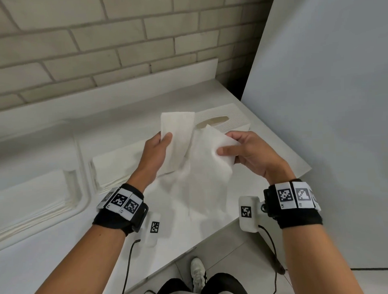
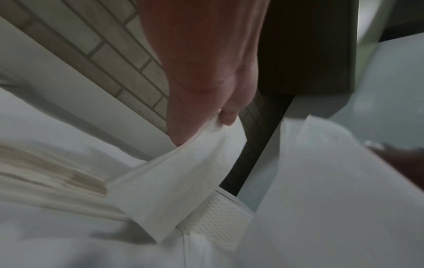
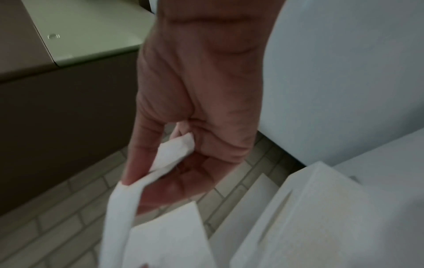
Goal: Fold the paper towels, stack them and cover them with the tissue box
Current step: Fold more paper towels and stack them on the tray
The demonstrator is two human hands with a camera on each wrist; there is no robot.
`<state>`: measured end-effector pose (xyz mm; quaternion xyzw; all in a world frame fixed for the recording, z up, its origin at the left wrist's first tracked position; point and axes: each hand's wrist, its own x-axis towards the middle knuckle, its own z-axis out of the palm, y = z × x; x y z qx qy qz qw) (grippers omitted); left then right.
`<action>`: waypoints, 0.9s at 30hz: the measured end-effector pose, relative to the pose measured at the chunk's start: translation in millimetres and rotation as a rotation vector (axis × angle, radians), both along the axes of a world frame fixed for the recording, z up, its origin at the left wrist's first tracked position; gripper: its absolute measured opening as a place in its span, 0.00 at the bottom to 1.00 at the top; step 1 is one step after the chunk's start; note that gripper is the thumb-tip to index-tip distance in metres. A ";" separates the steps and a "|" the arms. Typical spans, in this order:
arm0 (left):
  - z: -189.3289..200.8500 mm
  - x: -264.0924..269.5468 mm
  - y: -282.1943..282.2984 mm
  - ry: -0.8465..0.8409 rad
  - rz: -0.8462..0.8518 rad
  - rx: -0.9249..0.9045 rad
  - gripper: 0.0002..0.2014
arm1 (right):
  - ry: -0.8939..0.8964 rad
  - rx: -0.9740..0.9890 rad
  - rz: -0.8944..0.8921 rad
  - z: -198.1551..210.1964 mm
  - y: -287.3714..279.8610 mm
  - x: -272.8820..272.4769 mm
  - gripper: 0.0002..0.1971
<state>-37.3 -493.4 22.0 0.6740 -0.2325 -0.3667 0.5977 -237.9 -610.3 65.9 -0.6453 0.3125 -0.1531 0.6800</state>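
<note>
I hold one white paper towel (image 1: 198, 168) in the air above the white counter (image 1: 49, 251). My left hand (image 1: 161, 145) pinches its left upper part, which stands up as a flap. My right hand (image 1: 230, 149) pinches the right upper corner between thumb and fingers. In the left wrist view the left hand (image 2: 218, 116) grips the paper towel (image 2: 174, 185); in the right wrist view the right hand (image 3: 174, 159) pinches a bunched corner of the paper towel (image 3: 160, 235). A folded towel (image 1: 114, 165) lies flat on the counter to the left. The textured tissue box (image 1: 223, 121) with its oval slot lies behind the hands.
A beige brick wall (image 1: 97, 40) runs behind the counter. A large white panel (image 1: 330, 120) stands close on the right. A moulded recess (image 1: 36, 196) lies in the counter at left. The counter's front edge drops to a tiled floor (image 1: 236, 251), where shoes show.
</note>
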 end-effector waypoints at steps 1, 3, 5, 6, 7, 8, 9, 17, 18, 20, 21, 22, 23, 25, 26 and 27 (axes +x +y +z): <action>-0.1 -1.0 0.2 0.030 -0.032 0.014 0.12 | -0.025 0.012 0.040 6.5 0.9 4.4 0.09; -1.1 -1.8 0.9 0.124 -0.094 0.044 0.14 | -0.066 0.036 0.099 15.9 1.0 12.4 0.10; -1.3 -3.4 4.8 0.240 -0.152 0.044 0.16 | -0.062 0.025 0.100 17.9 -0.6 19.8 0.09; -1.8 -4.3 6.8 0.300 -0.179 0.035 0.17 | -0.043 0.008 0.072 16.4 -1.9 23.4 0.08; -1.9 -5.0 9.5 0.357 -0.202 0.017 0.18 | -0.021 -0.013 0.033 14.0 -3.0 27.2 0.08; -1.4 -6.7 12.9 0.415 -0.221 0.001 0.19 | 0.002 -0.031 -0.014 9.9 -4.4 30.3 0.09; -0.1 -9.5 16.2 0.477 -0.239 -0.008 0.19 | 0.025 -0.045 -0.056 5.1 -5.8 33.3 0.10; -12.6 -18.5 28.8 0.463 -0.162 0.040 0.21 | 0.142 -0.179 -0.125 -26.2 -2.3 50.7 0.10; -14.7 -16.9 29.1 0.470 -0.140 0.049 0.21 | 0.166 -0.256 -0.129 -28.6 -2.8 52.9 0.10; -16.6 -14.4 28.8 0.476 -0.121 0.066 0.21 | 0.225 -0.417 -0.114 -32.6 -4.9 57.6 0.10; -16.5 -13.5 28.5 0.479 -0.121 0.070 0.22 | 0.242 -0.470 -0.099 -34.0 -5.1 60.4 0.09; -15.3 -13.4 27.9 0.484 -0.124 0.073 0.21 | 0.247 -0.502 -0.086 -34.8 -4.8 63.2 0.08; -14.3 -13.3 27.5 0.478 -0.133 0.078 0.21 | 0.248 -0.528 -0.076 -35.4 -3.6 66.8 0.08; -14.0 -14.1 26.4 0.423 -0.160 0.093 0.21 | 0.253 -0.577 -0.064 -37.4 -1.2 73.5 0.09; -14.7 -14.5 26.4 0.385 -0.162 0.101 0.21 | 0.255 -0.588 -0.062 -40.2 -1.0 75.7 0.09; -16.4 -14.0 26.4 0.357 -0.146 0.108 0.21 | 0.264 -0.590 -0.074 -44.5 -2.5 75.9 0.10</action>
